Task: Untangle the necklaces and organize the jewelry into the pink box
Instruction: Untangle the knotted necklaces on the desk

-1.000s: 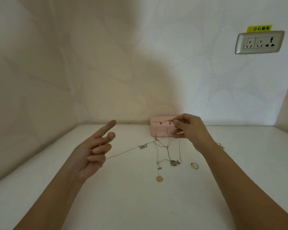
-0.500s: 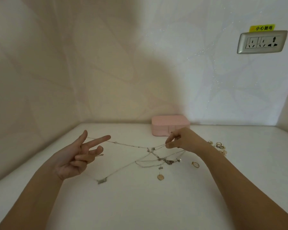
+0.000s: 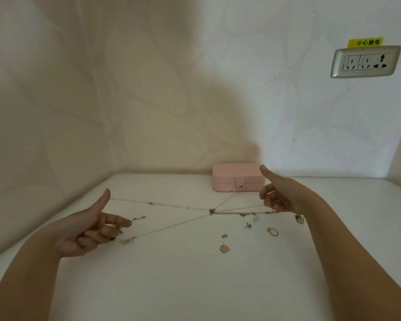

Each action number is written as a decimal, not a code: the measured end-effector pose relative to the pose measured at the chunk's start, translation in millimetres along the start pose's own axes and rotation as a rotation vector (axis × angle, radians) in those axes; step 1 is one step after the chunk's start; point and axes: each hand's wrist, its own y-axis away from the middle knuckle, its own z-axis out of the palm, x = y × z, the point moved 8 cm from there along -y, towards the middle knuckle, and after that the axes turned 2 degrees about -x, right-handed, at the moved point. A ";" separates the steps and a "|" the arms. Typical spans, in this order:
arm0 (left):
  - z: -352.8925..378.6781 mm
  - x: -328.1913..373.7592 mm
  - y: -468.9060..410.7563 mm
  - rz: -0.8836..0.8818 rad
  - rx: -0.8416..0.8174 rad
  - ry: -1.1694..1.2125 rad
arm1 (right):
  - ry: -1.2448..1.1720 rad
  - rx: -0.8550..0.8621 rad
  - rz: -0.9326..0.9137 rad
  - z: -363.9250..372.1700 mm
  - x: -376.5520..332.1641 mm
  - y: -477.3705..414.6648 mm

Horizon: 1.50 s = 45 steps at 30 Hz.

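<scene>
**A:** Two hands hold the necklaces (image 3: 171, 206) stretched taut just above the tabletop (image 3: 195, 286). The left hand (image 3: 88, 230) has one strand hooked over its raised thumb and others running into its curled fingers. The right hand (image 3: 280, 198), thumb up, curls its fingers round the opposite ends. Each grip is clamped on chain.

**B:** Where is the snag?

**A:** There is a small dark knot (image 3: 211, 211) about midway between the hands, where several strands cross. The pink box (image 3: 237, 177) sits beyond it at the far edge, against the wall (image 3: 148, 112), with its lid down and its snap fastened.

**B:** Then pulling harder seems wrong.

**A:** I think so too, since tension probably tightens that knot. Better to bring the hands together, let the strands go slack onto the tabletop, and tease the knot open with the fingertips, following one chain at a time.

**B:** Is anything in the way?

**A:** A ring (image 3: 273, 231), a gold tag (image 3: 224, 249) and a small stud (image 3: 225, 235) lie loose on the near side of the chains, towards the right. Charms (image 3: 255, 217) hang from the right-hand strand. Slack chain could catch on these, so lay it down to the left of them.

**B:** And the box?

**A:** It needs unsnapping before anything goes in. With the lid shut, I cannot tell what it already holds.
</scene>
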 end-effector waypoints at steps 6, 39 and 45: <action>1.5 -2.4 2.9 -0.068 0.052 -0.238 | 0.380 0.068 0.080 -5.1 3.8 5.3; 158.6 -2.3 -31.3 0.724 0.127 -0.840 | 0.932 -0.268 -0.593 126.6 -23.4 30.8; 149.2 0.5 -32.7 0.688 0.129 -0.597 | 0.796 -0.308 -0.601 124.8 -31.6 34.9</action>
